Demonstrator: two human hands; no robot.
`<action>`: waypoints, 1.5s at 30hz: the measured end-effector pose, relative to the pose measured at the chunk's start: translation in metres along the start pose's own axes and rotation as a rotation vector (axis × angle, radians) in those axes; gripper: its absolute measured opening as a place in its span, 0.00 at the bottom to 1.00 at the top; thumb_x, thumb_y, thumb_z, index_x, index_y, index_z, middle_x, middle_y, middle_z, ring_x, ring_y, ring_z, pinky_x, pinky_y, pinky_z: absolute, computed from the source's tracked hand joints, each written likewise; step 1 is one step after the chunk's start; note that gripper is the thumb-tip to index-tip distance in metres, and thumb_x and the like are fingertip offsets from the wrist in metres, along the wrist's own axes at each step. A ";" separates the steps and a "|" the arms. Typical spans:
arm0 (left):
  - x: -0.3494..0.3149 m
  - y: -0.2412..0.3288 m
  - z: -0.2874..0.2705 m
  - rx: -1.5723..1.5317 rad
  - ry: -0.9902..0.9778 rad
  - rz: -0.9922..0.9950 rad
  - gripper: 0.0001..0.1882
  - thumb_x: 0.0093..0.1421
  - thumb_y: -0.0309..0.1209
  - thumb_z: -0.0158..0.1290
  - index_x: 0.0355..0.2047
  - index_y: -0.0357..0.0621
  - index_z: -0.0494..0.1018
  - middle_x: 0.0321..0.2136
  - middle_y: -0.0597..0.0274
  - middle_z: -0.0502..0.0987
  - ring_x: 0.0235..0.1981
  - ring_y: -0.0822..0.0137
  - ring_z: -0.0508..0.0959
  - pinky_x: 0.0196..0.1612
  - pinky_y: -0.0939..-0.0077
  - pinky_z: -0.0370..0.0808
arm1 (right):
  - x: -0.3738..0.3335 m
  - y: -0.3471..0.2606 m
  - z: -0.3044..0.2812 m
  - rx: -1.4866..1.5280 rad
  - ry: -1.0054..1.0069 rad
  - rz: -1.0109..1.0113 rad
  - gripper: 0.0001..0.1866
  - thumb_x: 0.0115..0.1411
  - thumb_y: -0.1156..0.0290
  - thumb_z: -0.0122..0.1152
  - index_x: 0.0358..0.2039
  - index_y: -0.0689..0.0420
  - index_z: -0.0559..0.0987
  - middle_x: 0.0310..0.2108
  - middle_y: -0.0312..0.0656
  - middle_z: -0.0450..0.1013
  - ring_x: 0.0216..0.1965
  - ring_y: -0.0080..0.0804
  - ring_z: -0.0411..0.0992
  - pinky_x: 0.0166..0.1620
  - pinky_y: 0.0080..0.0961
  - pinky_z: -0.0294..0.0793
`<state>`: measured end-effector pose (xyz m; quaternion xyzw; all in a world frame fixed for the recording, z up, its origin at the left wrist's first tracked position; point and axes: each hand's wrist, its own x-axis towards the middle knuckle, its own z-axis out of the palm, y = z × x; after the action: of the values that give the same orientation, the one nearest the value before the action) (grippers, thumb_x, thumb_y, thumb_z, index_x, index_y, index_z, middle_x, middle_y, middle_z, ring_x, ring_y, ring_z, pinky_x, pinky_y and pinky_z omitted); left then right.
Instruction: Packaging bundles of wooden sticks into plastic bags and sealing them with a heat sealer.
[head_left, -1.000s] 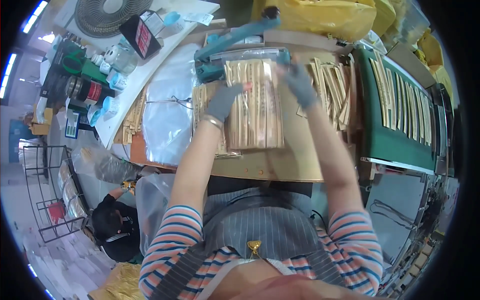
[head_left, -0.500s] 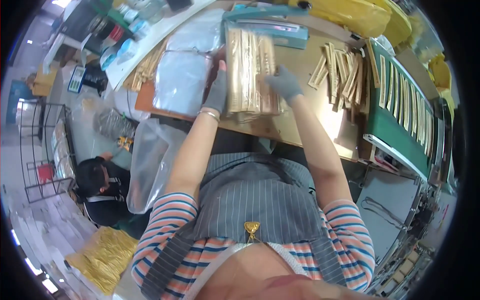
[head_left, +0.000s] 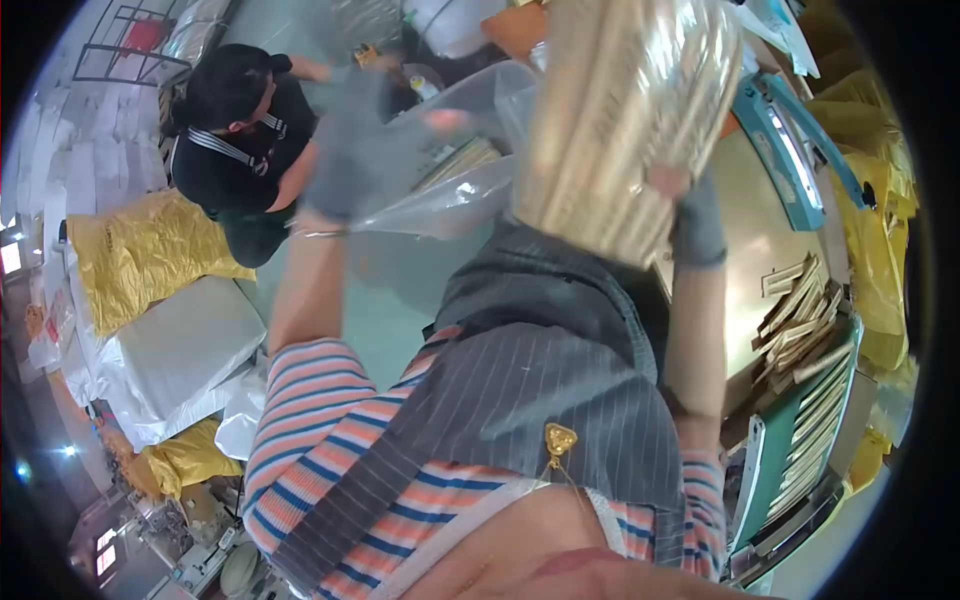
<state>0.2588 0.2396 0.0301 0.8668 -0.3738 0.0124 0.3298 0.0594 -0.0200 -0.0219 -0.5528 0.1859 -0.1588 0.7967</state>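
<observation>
My right hand (head_left: pixel 693 225), in a grey glove with bare fingertips, grips the right edge of a bundle of wooden strips (head_left: pixel 615 130) wrapped in clear plastic. The bundle is raised and tilted in front of my apron, its thumb side showing. My left hand (head_left: pixel 345 150), gloved alike, is smeared by motion at the left of a large clear plastic bag (head_left: pixel 440 215). The bag's mouth is spread wide, and light strips (head_left: pixel 460 160) show inside or through it. Whether my left fingers grip the bag's edge is hidden by the blur.
A person (head_left: pixel 240 130) in black sits low at the left, near a yellow sack (head_left: pixel 150 255) and a white wrapped bale (head_left: pixel 185 350). At right, a teal sealer (head_left: pixel 785 150) and loose wooden strips (head_left: pixel 800 310) lie on the tabletop (head_left: pixel 755 240), beside a green rack (head_left: pixel 750 480) of strips.
My view has turned left. The bundle has left the tabletop and is lifted toward the bag, in my right hand. My left hand has moved off the bundle to the bag, whose mouth is now wider.
</observation>
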 end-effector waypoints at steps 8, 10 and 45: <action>-0.109 -0.158 0.023 0.058 0.157 -0.417 0.21 0.56 0.42 0.54 0.19 0.34 0.69 0.10 0.54 0.67 0.14 0.61 0.68 0.23 0.63 0.65 | 0.091 0.070 0.128 -0.830 -0.428 -0.610 0.32 0.43 0.64 0.70 0.48 0.60 0.67 0.41 0.49 0.72 0.44 0.45 0.70 0.51 0.33 0.67; -0.118 -0.150 0.036 -0.389 0.341 -0.327 0.20 0.60 0.36 0.48 0.18 0.32 0.68 0.11 0.60 0.65 0.18 0.77 0.61 0.21 0.71 0.58 | 0.089 0.110 0.119 -0.940 -0.672 -0.572 0.29 0.46 0.66 0.66 0.49 0.58 0.69 0.44 0.49 0.71 0.46 0.47 0.70 0.51 0.33 0.67; 0.175 -0.010 0.234 0.162 0.046 0.893 0.20 0.51 0.47 0.59 0.34 0.42 0.75 0.31 0.54 0.78 0.32 0.61 0.77 0.38 0.71 0.72 | -0.120 0.103 -0.113 -1.653 0.745 -0.301 0.28 0.59 0.55 0.53 0.54 0.61 0.66 0.55 0.53 0.63 0.57 0.51 0.60 0.59 0.42 0.57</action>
<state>0.3386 -0.0032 -0.1115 0.6431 -0.7014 0.2019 0.2316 -0.0947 -0.0228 -0.1403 -0.8780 0.4110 -0.2452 0.0073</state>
